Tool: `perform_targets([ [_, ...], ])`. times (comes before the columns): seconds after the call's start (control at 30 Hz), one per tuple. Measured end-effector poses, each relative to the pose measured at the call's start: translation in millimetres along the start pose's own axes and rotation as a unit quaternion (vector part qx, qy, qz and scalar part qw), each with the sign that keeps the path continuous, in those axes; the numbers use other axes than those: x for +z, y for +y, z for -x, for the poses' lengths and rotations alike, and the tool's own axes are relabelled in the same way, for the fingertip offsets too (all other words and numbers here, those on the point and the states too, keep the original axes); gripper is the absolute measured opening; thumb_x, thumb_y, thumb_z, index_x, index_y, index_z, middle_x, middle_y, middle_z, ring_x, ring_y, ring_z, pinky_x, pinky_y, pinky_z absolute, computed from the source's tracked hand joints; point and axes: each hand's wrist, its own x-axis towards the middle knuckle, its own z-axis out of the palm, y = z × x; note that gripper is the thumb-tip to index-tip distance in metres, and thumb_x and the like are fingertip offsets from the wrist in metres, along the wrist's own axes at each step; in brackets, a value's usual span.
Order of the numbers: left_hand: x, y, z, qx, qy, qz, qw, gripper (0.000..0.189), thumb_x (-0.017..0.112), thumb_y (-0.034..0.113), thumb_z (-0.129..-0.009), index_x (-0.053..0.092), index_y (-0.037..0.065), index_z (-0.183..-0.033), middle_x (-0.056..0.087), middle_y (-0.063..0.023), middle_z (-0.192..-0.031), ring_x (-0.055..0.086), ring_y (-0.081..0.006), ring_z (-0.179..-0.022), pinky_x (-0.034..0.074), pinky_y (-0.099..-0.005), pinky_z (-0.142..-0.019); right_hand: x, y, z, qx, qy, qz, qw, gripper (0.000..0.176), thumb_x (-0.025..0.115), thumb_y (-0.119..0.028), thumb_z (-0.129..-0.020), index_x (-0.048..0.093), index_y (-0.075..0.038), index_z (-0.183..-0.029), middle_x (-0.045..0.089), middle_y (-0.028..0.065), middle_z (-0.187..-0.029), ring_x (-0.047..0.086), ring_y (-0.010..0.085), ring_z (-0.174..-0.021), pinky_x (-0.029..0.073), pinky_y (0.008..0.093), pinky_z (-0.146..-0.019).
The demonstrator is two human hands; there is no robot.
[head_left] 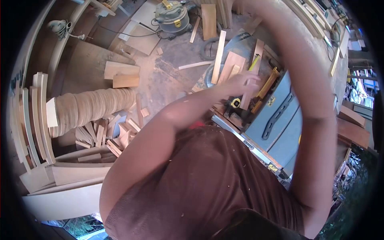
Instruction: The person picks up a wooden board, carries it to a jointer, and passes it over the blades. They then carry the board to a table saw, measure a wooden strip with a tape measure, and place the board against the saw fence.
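My left hand reaches across my body, its fingers stretched out and somewhat blurred over a narrow wooden board. A bright yellow tape blade shows just beyond the fingers on the board. Below the hand sits a black and yellow tape measure. My right arm is raised high, and my right hand is smeared by motion at the top edge, its fingers unclear. Beside the board lie a yellow bar-shaped piece and the grey table saw top with its black insert.
Several wood offcuts lie near the left hand. A shop vacuum stands on the dusty floor at the back. On the left are a long row of stacked wooden discs, loose scraps and upright planks. More boards lie at right.
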Motion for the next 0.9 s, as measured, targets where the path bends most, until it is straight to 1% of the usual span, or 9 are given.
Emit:
perform_targets([
  [0.07, -71.2, -39.7, 65.6, -0.091, 0.034, -0.042, 0.994, 0.044, 0.063, 0.031, -0.092, 0.061, 0.005, -0.128, 0.06, -0.0162, -0.129, 0.057, -0.0231, -0.121, 0.043, -0.0345, -0.104, 95.9, -27.9, 73.5, 0.1, -0.297, -0.094, 0.945, 0.05, 0.074, -0.03, -0.084, 0.06, -0.013, -0.128, 0.065, 0.0162, -0.122, 0.064, 0.0344, -0.107, 0.052, 0.043, -0.088],
  [0.13, -141.6, -62.4, 132.8, -0.28, 0.049, -0.025, 0.958, 0.042, 0.063, 0.029, -0.093, 0.062, 0.005, -0.127, 0.065, -0.015, -0.12, 0.061, -0.0231, -0.112, 0.046, -0.0346, -0.096, 138.6, -49.8, 137.6, 0.162, -0.44, -0.061, 0.881, 0.059, 0.075, -0.017, -0.081, 0.052, -0.007, -0.134, 0.064, 0.0222, -0.115, 0.062, 0.0389, -0.106, 0.051, 0.0455, -0.091],
  [0.17, -164.4, -160.5, 186.0, -0.24, 0.089, -0.104, 0.961, 0.038, 0.062, 0.028, -0.094, 0.062, 0.004, -0.123, 0.068, -0.0149, -0.11, 0.064, -0.0241, -0.104, 0.049, -0.0357, -0.09, 177.9, -36.3, 193.9, 0.23, -0.468, -0.125, 0.844, 0.059, 0.075, -0.023, -0.083, 0.052, -0.009, -0.135, 0.064, 0.0222, -0.117, 0.062, 0.038, -0.108, 0.051, 0.0451, -0.091],
  [0.2, -195.5, -179.0, 234.5, -0.279, 0.099, -0.099, 0.95, 0.035, 0.063, 0.03, -0.093, 0.062, 0.003, -0.115, 0.068, -0.0169, -0.105, 0.065, -0.0287, -0.099, 0.05, -0.0388, -0.087, 165.6, -61.3, 190.6, 0.428, -0.571, -0.173, 0.679, 0.059, 0.074, -0.027, -0.084, 0.053, -0.009, -0.136, 0.064, 0.0219, -0.121, 0.062, 0.0374, -0.111, 0.05, 0.0442, -0.093],
  [0.23, -222.0, -215.8, 289.6, -0.334, 0.065, -0.222, 0.914, 0.043, 0.055, 0.039, -0.095, 0.062, 0.009, -0.125, 0.064, -0.0203, -0.123, 0.06, -0.0384, -0.115, 0.047, -0.0443, -0.097, 203.4, -36.9, 267.0, 0.301, -0.537, -0.126, 0.778, 0.059, 0.073, -0.03, -0.084, 0.053, -0.008, -0.136, 0.064, 0.0213, -0.122, 0.062, 0.0364, -0.113, 0.05, 0.0437, -0.094],
  [0.37, -313.2, -295.3, 459.9, -0.458, -0.289, -0.299, 0.786, 0.054, 0.052, 0.047, -0.094, 0.064, 0.002, -0.122, 0.06, -0.0243, -0.126, 0.058, -0.0382, -0.117, 0.044, -0.0454, -0.101, 203.0, -74.8, 318.7, 0.423, -0.535, -0.112, 0.722, 0.056, 0.074, -0.03, -0.083, 0.058, -0.006, -0.131, 0.065, 0.0205, -0.121, 0.062, 0.0376, -0.113, 0.049, 0.0424, -0.098],
  [0.57, -403.7, -242.7, 433.4, -0.551, -0.111, -0.191, 0.805, 0.057, 0.061, 0.047, -0.09, 0.063, -0.001, -0.122, 0.062, -0.0227, -0.125, 0.059, -0.0338, -0.118, 0.045, -0.043, -0.101, 215.7, -120.9, 290.8, 0.587, -0.411, -0.193, 0.67, 0.056, 0.073, -0.032, -0.085, 0.058, -0.004, -0.13, 0.067, 0.0201, -0.116, 0.064, 0.0335, -0.108, 0.051, 0.0389, -0.093],
  [0.7, -425.1, -322.3, 350.0, -0.458, -0.089, -0.224, 0.856, 0.05, 0.065, 0.042, -0.088, 0.067, 0.0, -0.116, 0.069, -0.0196, -0.112, 0.065, -0.0328, -0.108, 0.049, -0.041, -0.095, 198.9, -100.7, 241.8, 0.555, -0.333, -0.177, 0.741, 0.054, 0.073, -0.032, -0.086, 0.058, -0.007, -0.132, 0.068, 0.0149, -0.111, 0.066, 0.028, -0.101, 0.052, 0.0385, -0.087],
  [0.9, -415.5, -233.9, 143.6, -0.279, -0.009, -0.156, 0.947, 0.041, 0.063, 0.032, -0.094, 0.065, -0.001, -0.118, 0.069, -0.0154, -0.111, 0.066, -0.0232, -0.103, 0.051, -0.0361, -0.09, 163.8, 4.3, 198.1, 0.509, -0.069, -0.076, 0.855, 0.05, 0.07, -0.03, -0.089, 0.058, -0.003, -0.13, 0.064, 0.0186, -0.122, 0.062, 0.0291, -0.113, 0.047, 0.0369, -0.099],
])
